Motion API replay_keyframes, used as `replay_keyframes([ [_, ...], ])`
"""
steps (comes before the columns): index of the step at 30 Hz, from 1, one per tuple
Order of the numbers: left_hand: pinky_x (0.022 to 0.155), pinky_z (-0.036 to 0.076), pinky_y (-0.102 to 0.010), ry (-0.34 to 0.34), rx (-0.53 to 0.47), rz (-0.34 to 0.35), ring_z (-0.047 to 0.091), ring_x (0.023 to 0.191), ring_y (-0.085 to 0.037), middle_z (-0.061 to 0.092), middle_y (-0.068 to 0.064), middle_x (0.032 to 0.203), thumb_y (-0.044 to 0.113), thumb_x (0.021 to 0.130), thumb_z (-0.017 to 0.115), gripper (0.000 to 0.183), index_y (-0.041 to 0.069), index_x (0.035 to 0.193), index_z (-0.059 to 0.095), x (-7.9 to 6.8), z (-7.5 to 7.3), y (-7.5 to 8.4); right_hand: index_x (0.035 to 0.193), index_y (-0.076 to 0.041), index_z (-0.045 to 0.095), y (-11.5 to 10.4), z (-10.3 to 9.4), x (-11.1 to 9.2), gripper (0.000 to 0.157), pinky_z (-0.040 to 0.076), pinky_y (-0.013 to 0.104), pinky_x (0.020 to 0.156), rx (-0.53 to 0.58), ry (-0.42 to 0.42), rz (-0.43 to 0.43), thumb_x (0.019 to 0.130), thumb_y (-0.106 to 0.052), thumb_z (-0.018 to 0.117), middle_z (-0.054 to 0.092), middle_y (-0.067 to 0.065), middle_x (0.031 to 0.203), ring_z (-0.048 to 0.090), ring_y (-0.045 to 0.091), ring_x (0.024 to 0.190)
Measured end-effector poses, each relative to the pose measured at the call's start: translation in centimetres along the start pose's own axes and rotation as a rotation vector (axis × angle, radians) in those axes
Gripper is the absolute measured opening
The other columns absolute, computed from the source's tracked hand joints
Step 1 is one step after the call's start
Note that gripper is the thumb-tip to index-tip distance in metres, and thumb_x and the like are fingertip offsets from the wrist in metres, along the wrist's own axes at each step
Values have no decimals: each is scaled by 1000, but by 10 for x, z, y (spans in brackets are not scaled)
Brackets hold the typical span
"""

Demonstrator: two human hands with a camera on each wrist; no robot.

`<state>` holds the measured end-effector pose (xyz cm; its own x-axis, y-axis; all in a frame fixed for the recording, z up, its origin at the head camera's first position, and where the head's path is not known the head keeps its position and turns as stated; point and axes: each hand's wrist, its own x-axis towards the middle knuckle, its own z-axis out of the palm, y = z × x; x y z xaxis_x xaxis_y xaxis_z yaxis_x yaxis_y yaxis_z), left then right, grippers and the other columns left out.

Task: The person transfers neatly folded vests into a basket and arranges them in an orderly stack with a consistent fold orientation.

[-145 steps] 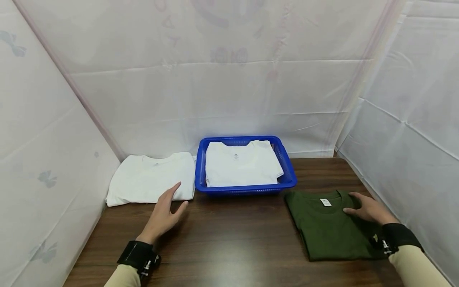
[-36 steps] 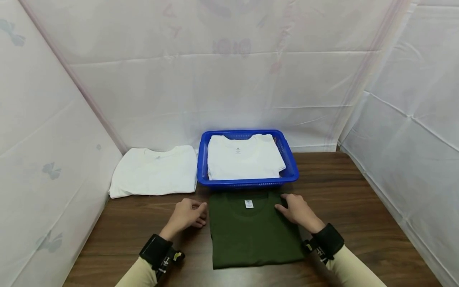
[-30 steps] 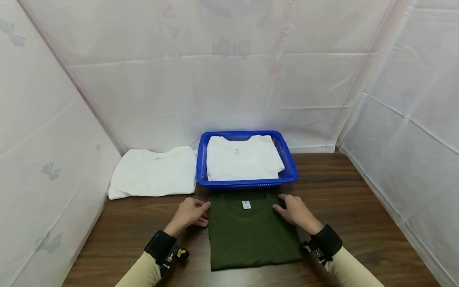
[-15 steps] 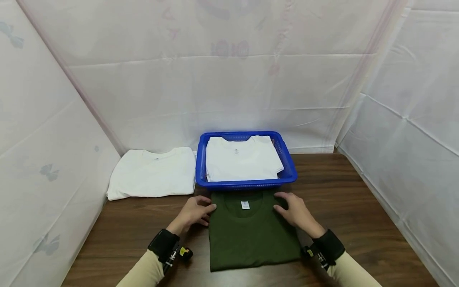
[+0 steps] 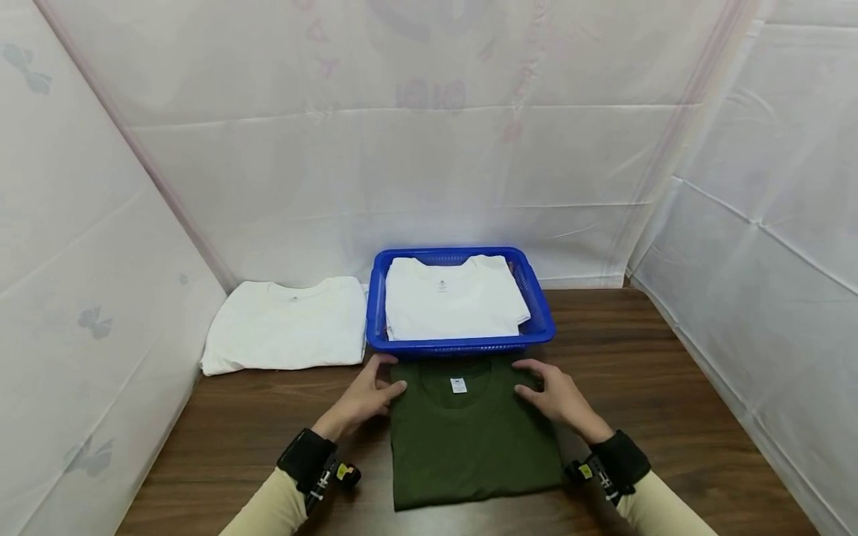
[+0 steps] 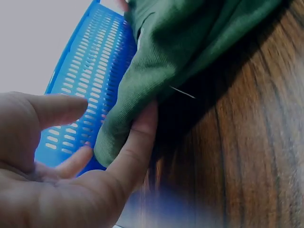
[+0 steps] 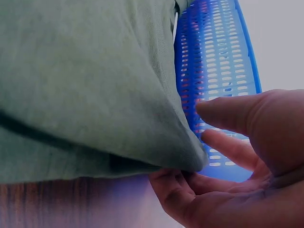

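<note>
A folded dark green T-shirt (image 5: 472, 447) with a white neck label lies on the table, collar toward the blue basket. My left hand (image 5: 362, 398) is at its upper left corner, thumb over the edge. In the left wrist view a fingertip of that hand reaches under the shirt's edge, while other fingers are spread apart from it. At the upper right corner is my right hand (image 5: 559, 398), thumb and index finger parted. Its lower fingers touch beneath the shirt's corner in the right wrist view.
Directly behind the green shirt stands the blue perforated basket (image 5: 462, 345), with a folded white T-shirt (image 5: 452, 305) in it. Another folded white T-shirt (image 5: 284, 327) lies left of the basket. White sheeting (image 5: 268, 186) encloses the wooden table (image 5: 637, 342) at back and sides.
The green shirt has gone from the table's right side to the middle, before the basket. My left hand has come right to its edge and spread its fingers; my right hand came along with the shirt.
</note>
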<state>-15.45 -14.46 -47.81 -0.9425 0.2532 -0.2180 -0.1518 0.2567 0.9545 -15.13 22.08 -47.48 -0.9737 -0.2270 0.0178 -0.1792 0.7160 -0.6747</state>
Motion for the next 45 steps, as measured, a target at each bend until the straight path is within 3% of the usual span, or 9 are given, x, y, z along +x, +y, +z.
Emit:
replay_keyframes([
  [8,55,42,-28,-146,155,175,40,57,-16,30,1,67,11,102,64,37,-3,136,57,-2,-3,-5,131,-11,69,2,0,0,33,49,57,94,18,-81,-26,98,-9,69,61,21,137,58,44,124],
  [13,55,40,-25,-164,149,191,40,55,-13,34,2,63,4,99,67,36,-5,133,60,-1,-3,-8,129,-15,71,6,2,1,32,47,58,99,29,-125,-73,99,-5,66,62,19,138,55,41,129],
  [19,51,36,-21,-178,174,204,38,50,-8,38,4,57,2,97,68,37,-4,133,63,1,-3,-9,121,-16,76,8,3,3,28,50,45,88,16,-123,-135,100,-4,64,67,17,131,61,37,120],
  [24,54,42,-23,-226,225,243,49,55,-10,66,-10,83,1,97,69,36,-2,132,66,2,-2,-10,125,-12,74,9,3,4,29,52,47,88,-42,-141,-160,100,-4,63,67,18,131,62,39,120],
  [26,55,43,-23,-216,241,249,49,56,-10,68,-15,101,-1,96,69,35,-1,131,67,3,-1,-11,127,-11,73,11,3,4,30,53,51,90,-88,-138,-182,99,-3,64,67,19,129,62,40,119],
  [32,52,37,-21,-147,268,236,35,49,-7,62,-19,113,-5,94,69,34,3,127,70,7,-2,-15,131,-8,70,16,3,1,37,54,51,89,-205,-104,-283,95,0,69,65,17,121,65,37,111],
  [38,55,39,-22,-134,261,232,38,53,-6,61,-19,129,-4,94,68,34,4,127,71,8,-2,-15,132,-9,69,15,2,2,38,53,52,91,-202,-109,-272,95,-1,70,65,16,122,64,38,114],
  [42,56,38,-22,-116,281,237,37,54,-6,63,-15,123,-4,94,68,34,5,127,71,7,-1,-15,132,-8,69,15,3,2,38,53,54,93,-196,-107,-269,95,0,70,65,17,124,63,39,116],
  [45,55,35,-21,-90,322,231,35,52,-6,60,-5,91,-3,94,68,35,8,126,72,5,1,-16,133,-6,68,15,2,0,40,53,55,93,-182,-95,-287,94,2,70,65,19,127,63,40,118],
])
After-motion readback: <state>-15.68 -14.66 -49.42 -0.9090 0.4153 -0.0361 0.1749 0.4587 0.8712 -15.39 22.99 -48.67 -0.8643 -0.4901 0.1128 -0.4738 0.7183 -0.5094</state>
